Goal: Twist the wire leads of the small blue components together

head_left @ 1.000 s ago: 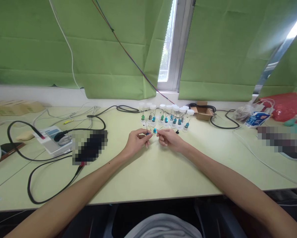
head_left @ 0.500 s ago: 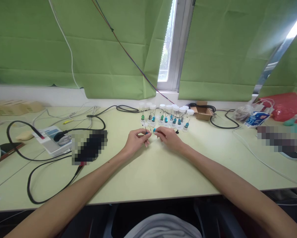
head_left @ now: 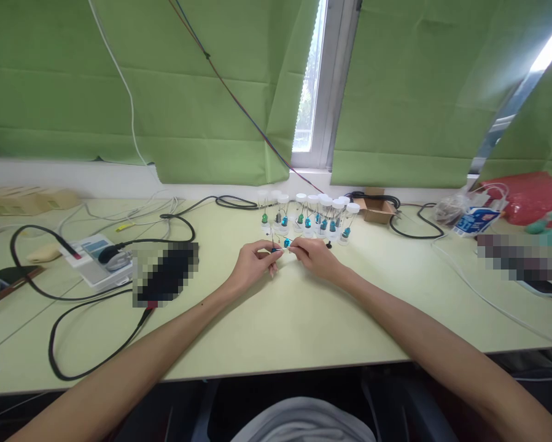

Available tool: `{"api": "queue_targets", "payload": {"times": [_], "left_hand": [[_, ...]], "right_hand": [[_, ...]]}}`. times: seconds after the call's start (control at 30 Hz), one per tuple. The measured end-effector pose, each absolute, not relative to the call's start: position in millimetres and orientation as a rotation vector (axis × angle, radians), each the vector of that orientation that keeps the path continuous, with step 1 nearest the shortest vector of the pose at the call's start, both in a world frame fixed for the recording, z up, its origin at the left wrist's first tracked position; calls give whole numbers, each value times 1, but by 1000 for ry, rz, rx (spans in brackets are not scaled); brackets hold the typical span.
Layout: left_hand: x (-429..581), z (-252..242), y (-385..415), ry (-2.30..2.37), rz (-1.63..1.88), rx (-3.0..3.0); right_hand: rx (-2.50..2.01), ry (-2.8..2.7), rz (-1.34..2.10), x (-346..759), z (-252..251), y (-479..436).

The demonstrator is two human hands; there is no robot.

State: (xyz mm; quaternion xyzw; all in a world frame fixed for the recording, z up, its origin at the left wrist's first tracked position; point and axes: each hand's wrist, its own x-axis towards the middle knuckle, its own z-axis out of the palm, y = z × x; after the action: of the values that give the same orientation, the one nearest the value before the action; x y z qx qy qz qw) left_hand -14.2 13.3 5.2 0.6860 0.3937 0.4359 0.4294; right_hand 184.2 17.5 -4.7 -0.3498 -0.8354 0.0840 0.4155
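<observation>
At mid-table point(head_left: 276, 331), just in front of a cluster of white-capped clear vials point(head_left: 352, 212), both hands work close together. Compared with one second earlier, the right hand point(head_left: 320, 258) has turned over and moved slightly leftward, its fingertips now nearer those of the left hand point(head_left: 252, 263), whose position is largely unchanged. This suggests that fine two-handed handling is under way, with the left steadying and the right adjusting.

Left thumb and index finger are pinched on a small dark blue piece point(head_left: 274, 249), from which a thin dark wire rises. Right thumb and index are drawn narrow; what lies between them cannot be told. A bright blue piece point(head_left: 287, 243) sits just beyond the fingertips. Both forearms reach forward and converge, wrists low over the tabletop.
</observation>
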Motion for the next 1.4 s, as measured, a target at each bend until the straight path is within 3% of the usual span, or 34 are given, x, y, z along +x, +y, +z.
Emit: {"api": "queue_targets", "payload": {"times": [0.33, 0.57, 0.8, 1.2, 1.4], "left_hand": [[-14, 7, 12, 964, 1072, 1740], [-15, 6, 13, 939, 1064, 1814], [-15, 2, 14, 915, 1058, 1848], [-14, 3, 15, 892, 1036, 1805], [-12, 4, 15, 925, 1035, 1673]], "right_hand": [[-949, -1985, 449, 180, 1, 11], [-908, -1598, 1455, 180, 4, 12], [-971, -1225, 1856, 181, 9, 12], [-994, -1213, 1841, 177, 13, 9], [-1052, -1403, 1519, 174, 8, 10]]}}
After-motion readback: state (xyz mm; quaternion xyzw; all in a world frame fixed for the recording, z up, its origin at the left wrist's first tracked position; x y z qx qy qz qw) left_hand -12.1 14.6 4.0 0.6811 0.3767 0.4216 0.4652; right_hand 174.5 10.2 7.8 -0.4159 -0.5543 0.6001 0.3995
